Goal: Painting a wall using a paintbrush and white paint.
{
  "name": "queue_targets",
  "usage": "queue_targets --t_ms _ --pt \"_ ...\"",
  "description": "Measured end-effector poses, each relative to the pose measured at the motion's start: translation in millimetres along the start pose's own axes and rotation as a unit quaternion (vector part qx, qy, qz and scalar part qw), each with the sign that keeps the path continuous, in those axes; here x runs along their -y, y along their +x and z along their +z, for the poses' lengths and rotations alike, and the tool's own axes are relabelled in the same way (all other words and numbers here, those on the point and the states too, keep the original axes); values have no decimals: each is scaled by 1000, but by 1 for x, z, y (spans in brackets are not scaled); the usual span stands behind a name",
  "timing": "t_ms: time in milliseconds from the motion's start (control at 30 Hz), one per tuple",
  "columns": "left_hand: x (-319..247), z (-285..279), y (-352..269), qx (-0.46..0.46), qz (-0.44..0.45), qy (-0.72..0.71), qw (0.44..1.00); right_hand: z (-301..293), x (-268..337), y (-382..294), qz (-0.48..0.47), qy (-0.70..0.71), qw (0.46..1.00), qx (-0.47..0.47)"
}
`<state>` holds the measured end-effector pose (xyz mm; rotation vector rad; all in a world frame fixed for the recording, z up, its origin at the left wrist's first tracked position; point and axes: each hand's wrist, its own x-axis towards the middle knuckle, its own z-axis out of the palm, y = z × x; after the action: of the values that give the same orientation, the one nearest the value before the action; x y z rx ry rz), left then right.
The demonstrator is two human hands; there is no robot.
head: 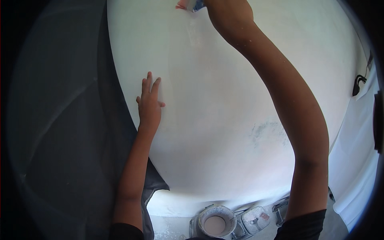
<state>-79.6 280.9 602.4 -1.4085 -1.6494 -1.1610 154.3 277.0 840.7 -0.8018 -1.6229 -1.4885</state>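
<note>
Before me spreads a pale wall [210, 90] with a grey scuffed patch at lower right. My left hand [150, 103] lies against its left part, fingers spread, holding nothing. At the top edge of the picture is my right hand [231, 13], its fingers mostly cut off. A small thin item [192, 5] with blue, grey and reddish parts sticks out from it against the wall; its exact kind is unclear. Below that item a faint wet-looking streak [193, 33] runs down the surface.
A dark grey curtain [69, 120] hangs along the left side, overlapping the wall. White cloth [354, 156] drapes at right, below a black cable [358, 84]. On the floor stand a spattered bucket [204, 210] holding pale pinkish material and a spattered object with a textured top [255, 220].
</note>
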Motion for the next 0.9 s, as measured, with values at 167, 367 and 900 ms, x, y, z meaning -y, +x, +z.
queue_targets --t_ms 167,367,900 --pt "-7 0 -2 -12 -50 27 998 19 69 -77 133 290 947 40" --pt "6 4 -4 -13 -43 -30 999 0 183 -191 229 362 872 236" --pt "28 17 -25 -77 16 -75 994 -23 392 -591 255 439 555 659"
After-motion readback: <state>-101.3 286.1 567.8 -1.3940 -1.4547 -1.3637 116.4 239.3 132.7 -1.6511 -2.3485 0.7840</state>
